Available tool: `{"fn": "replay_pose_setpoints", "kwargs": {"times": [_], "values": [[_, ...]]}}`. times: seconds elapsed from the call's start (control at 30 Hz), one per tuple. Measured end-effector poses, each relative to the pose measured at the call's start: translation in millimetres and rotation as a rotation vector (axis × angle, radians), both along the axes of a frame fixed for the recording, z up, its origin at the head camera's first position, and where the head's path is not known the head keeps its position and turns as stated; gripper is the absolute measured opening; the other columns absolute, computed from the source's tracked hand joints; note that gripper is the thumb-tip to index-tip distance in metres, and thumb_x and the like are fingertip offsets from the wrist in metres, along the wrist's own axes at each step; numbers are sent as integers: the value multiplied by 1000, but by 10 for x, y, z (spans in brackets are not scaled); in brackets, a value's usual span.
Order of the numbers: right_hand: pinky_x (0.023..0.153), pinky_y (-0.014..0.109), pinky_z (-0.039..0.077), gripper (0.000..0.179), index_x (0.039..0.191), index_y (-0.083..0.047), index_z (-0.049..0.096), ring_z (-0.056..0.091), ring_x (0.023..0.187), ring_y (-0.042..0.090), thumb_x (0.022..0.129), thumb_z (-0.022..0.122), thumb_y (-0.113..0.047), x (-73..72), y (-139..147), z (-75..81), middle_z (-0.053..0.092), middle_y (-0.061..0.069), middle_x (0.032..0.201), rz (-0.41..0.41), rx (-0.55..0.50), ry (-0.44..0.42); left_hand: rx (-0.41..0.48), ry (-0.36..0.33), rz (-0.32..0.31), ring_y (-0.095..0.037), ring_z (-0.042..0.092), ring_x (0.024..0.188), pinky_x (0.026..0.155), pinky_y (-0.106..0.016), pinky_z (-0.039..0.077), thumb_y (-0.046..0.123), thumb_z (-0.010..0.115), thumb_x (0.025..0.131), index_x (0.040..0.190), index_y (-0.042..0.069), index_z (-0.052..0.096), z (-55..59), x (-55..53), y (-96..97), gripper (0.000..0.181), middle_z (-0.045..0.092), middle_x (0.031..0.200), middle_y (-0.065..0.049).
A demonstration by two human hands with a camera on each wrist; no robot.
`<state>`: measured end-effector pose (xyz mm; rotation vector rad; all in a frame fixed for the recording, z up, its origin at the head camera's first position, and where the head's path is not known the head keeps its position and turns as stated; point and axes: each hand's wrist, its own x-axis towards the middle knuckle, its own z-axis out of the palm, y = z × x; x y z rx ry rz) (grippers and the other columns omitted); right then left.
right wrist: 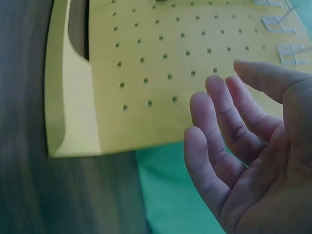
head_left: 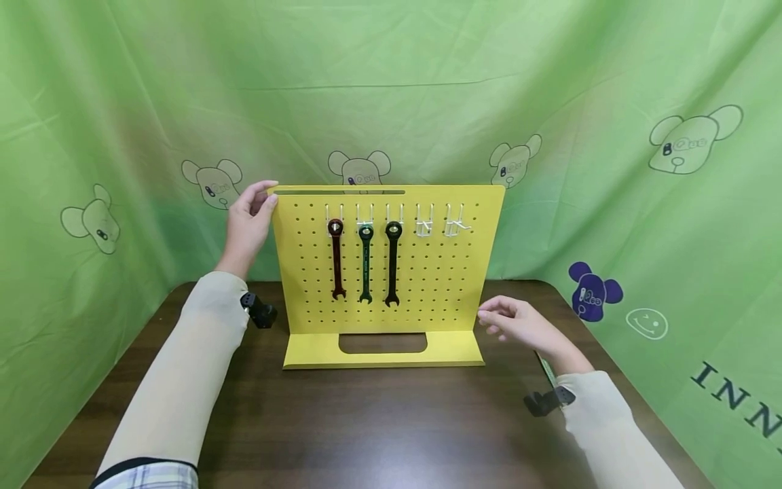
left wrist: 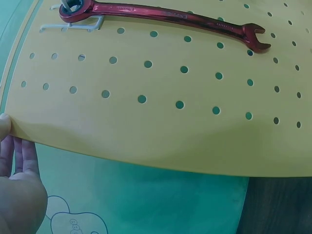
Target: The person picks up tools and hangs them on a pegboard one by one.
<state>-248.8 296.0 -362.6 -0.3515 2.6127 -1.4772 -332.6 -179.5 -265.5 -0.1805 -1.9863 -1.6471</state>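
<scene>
A yellow pegboard stand [head_left: 427, 285] stands upright on the table. My left hand [head_left: 249, 221] grips its upper left corner; in the left wrist view the thumb [left wrist: 4, 126] lies in front and the fingers behind. From hooks on the board hang a red wrench [head_left: 337, 261], a green wrench [head_left: 366, 265] and a black wrench [head_left: 393, 265], open ends down. Two white hooks [head_left: 424, 223] to their right hold nothing. Beside the board's lower right edge is my right hand [head_left: 519, 322], fingers loosely bent around nothing [right wrist: 253, 146].
A thin green and dark object [head_left: 546, 369] lies on the brown table [head_left: 366, 428], partly hidden under my right wrist. Green curtain cloth [head_left: 391, 81] with printed bear heads hangs behind and at both sides. Each wrist carries a small black camera [head_left: 259, 311].
</scene>
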Motion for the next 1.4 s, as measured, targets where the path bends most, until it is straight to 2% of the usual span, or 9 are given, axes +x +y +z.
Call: {"fn": "replay_pose_setpoints", "kwargs": {"times": [0.27,0.53,0.7,0.87,1.0,1.2,1.4], "values": [[70,33,55,39,124,7,56,64,83,20,101,62,-24,127,362,-99,67,8,96,-31,22,-33,-9,0,-3,-11,55,92,80,-24,45,16,58,103,131,13,64,-2,3,2,29,63,108,-3],[65,31,53,34,122,8,58,61,75,15,102,61,-19,223,685,-250,65,3,91,-75,31,-27,-10,-4,-6,-11,55,92,81,-25,46,16,57,103,132,12,63,-8,3,-6,30,63,110,-5],[63,28,51,40,124,15,55,58,73,12,102,60,-17,269,829,-332,65,1,90,-95,4,-70,-16,-4,-5,-12,55,93,81,-25,45,17,57,104,133,12,63,-7,6,-8,30,62,110,-5],[64,28,52,45,127,19,52,59,76,13,103,59,-19,316,946,-433,66,3,94,-118,28,-108,-13,-11,-6,-12,55,92,81,-25,45,18,57,104,133,12,63,-7,14,-8,30,62,109,-4],[63,28,53,45,127,19,52,59,74,12,102,60,-19,335,1037,-539,66,3,91,-148,41,-125,-11,-11,-8,-12,56,92,80,-25,46,18,57,104,133,12,63,-3,7,-5,30,62,109,-4],[65,31,55,44,126,19,53,61,76,13,102,59,-17,344,1153,-685,69,7,96,-168,109,-120,0,-20,-11,-12,55,93,81,-25,46,18,57,103,133,13,63,-4,9,-8,30,62,109,-3],[68,33,55,45,126,18,54,63,81,15,101,60,-19,323,1214,-754,71,12,99,-203,164,-151,5,-14,-15,-12,55,92,80,-25,45,18,58,103,132,13,63,-4,18,-4,30,62,108,-3]]}}
